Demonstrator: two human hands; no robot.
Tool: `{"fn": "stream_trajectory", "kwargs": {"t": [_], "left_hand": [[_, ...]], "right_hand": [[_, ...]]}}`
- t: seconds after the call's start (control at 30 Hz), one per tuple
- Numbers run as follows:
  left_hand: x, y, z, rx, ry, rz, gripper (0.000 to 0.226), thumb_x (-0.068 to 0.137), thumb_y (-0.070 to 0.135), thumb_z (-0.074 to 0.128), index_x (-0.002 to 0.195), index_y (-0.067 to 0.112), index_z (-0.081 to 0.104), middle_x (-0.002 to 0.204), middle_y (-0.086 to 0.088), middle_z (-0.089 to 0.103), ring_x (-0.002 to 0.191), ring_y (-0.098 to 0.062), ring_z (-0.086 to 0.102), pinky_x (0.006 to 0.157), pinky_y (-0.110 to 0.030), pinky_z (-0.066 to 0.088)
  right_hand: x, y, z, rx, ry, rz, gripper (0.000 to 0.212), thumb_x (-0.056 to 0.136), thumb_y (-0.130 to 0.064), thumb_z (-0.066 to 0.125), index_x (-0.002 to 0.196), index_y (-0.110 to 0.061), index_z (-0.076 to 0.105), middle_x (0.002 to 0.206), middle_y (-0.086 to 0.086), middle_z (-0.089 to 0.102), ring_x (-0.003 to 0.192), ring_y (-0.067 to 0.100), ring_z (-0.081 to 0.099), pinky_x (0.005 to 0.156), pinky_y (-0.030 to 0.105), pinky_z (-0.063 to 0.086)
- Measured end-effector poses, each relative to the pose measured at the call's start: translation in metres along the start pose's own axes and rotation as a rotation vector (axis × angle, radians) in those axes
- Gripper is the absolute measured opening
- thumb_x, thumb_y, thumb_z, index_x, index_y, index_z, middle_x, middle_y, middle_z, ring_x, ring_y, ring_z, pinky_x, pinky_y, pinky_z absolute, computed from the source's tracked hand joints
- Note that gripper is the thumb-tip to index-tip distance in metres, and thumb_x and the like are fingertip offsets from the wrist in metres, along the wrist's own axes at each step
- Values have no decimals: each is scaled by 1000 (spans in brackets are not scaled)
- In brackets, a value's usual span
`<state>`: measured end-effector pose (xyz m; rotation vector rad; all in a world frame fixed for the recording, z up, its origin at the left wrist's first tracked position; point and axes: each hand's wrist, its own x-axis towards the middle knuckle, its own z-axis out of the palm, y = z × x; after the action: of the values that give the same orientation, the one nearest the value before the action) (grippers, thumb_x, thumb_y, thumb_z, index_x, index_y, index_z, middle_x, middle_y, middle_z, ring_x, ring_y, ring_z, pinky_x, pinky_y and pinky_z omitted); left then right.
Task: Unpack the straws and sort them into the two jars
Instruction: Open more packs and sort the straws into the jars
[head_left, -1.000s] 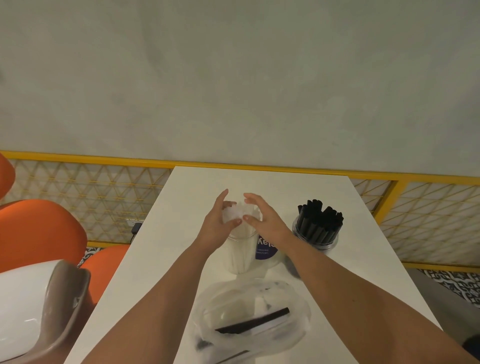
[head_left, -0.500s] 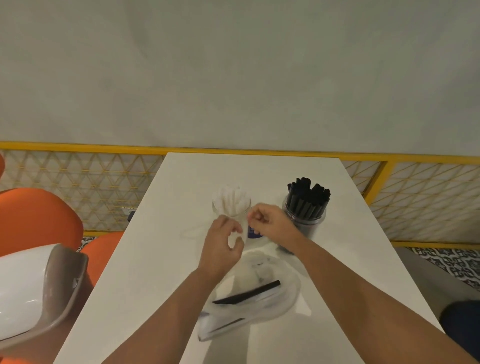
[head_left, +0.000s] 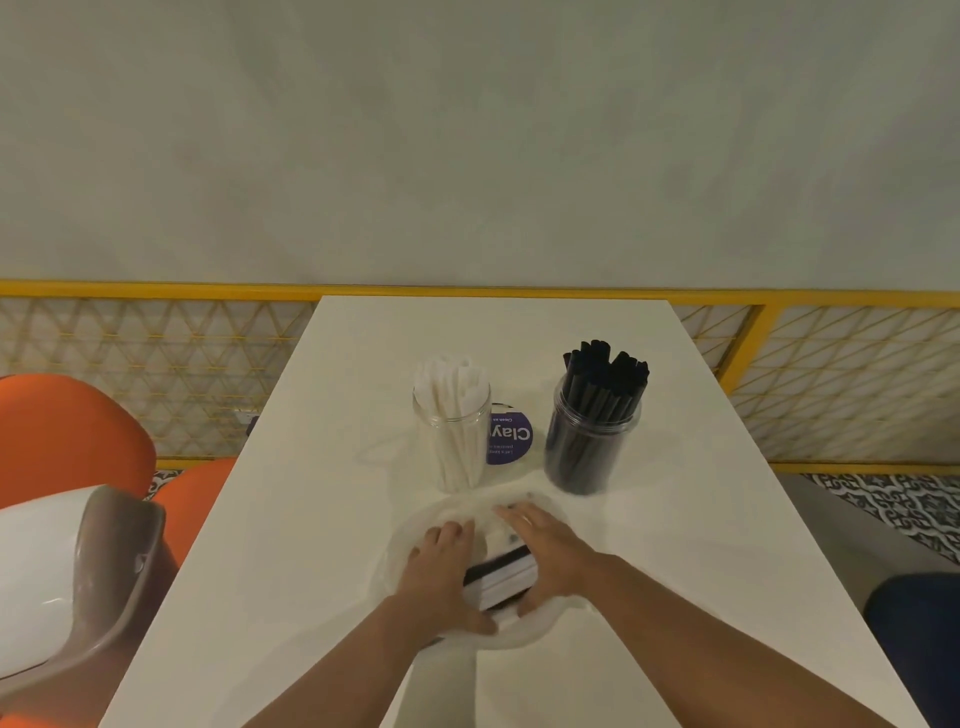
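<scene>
On a white tabletop (head_left: 311, 519), a left hand (head_left: 441, 571) and right hand (head_left: 548, 556) rest with fingers (head_left: 519, 517) nearly straight on a clear plastic bag (head_left: 410, 530), flanking a few black and white straws (head_left: 501, 571) inside it, just before a jar of white straws (head_left: 452, 436) and a jar of black straws (head_left: 592, 436).
</scene>
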<state>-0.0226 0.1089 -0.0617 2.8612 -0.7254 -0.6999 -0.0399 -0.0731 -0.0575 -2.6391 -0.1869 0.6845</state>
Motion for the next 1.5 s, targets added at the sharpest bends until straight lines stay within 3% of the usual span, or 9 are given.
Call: {"fn": "stream_trajectory", "kwargs": {"t": [0.33, 0.6, 0.77, 0.9, 1.0, 1.1, 1.2, 1.33, 1.5], "left_hand": [[9, 4, -1, 17, 60, 10, 43, 85, 28, 56, 123, 13, 44, 125, -6, 44, 115, -24, 43, 93, -33, 40], [7, -13, 7, -70, 174, 34, 29, 89, 24, 50, 118, 17, 49, 115, -2, 53, 107, -20, 50, 85, -29, 40], [8, -20, 1, -296, 187, 68, 16, 88, 35, 59, 93, 21, 51, 78, 11, 43, 85, -16, 51, 71, -24, 33], [9, -25, 1, -407, 258, 105, 16, 88, 27, 62, 77, 25, 50, 75, 15, 37, 69, -7, 43, 64, -17, 31], [9, -26, 3, -495, 313, 82, 34, 87, 19, 63, 66, 35, 41, 74, 11, 40, 65, -1, 43, 62, -15, 34], [10, -27, 2, -547, 339, 23, 33, 87, 18, 61, 62, 29, 44, 73, 6, 41, 64, -5, 43, 61, -19, 29], [12, -27, 0, -524, 334, -4, 35, 87, 17, 59, 59, 27, 42, 71, 6, 38, 62, -7, 39, 63, -20, 26], [17, -26, 1, -359, 320, -12, 20, 91, 28, 55, 84, 16, 69, 72, 15, 33, 79, -15, 38, 72, -22, 30], [19, -26, 2, -337, 285, -56, 22, 92, 26, 51, 105, 13, 64, 88, 4, 45, 96, -23, 49, 82, -29, 39]], "right_hand": [[-4, 14, -6, 378, 132, 84, 108, 65, -10, 82, 148, -25, 14, 148, 0, 30, 132, 18, 37, 106, 28, 36], [-2, 20, -5, 425, 263, 96, 42, 87, 3, 54, 125, -13, 47, 107, -2, 52, 102, 14, 53, 87, 11, 45], [2, 15, -4, 407, 325, 113, 12, 96, -9, 42, 97, -21, 45, 90, 15, 59, 76, 17, 53, 62, 16, 41], [5, 14, -5, 368, 337, 106, 22, 88, 2, 42, 85, -19, 44, 85, 7, 53, 76, 20, 48, 64, 23, 38], [8, 16, -3, 345, 344, 92, 38, 77, 12, 45, 69, -25, 48, 76, -5, 49, 81, 19, 50, 68, 13, 36], [9, 17, 0, 293, 315, 104, 26, 79, 10, 47, 86, -6, 66, 82, -4, 50, 86, 16, 50, 68, 2, 33], [11, 18, 0, 235, 279, 77, 37, 77, 10, 48, 109, -5, 61, 99, 0, 51, 100, 20, 50, 85, 12, 37], [15, 18, -2, 148, 211, 74, 50, 77, 8, 51, 122, -12, 56, 124, 4, 50, 120, 20, 43, 103, 26, 35], [16, 15, -6, 85, 139, 74, 55, 79, 6, 52, 130, -16, 52, 132, 7, 42, 125, 24, 38, 108, 34, 34]]}}
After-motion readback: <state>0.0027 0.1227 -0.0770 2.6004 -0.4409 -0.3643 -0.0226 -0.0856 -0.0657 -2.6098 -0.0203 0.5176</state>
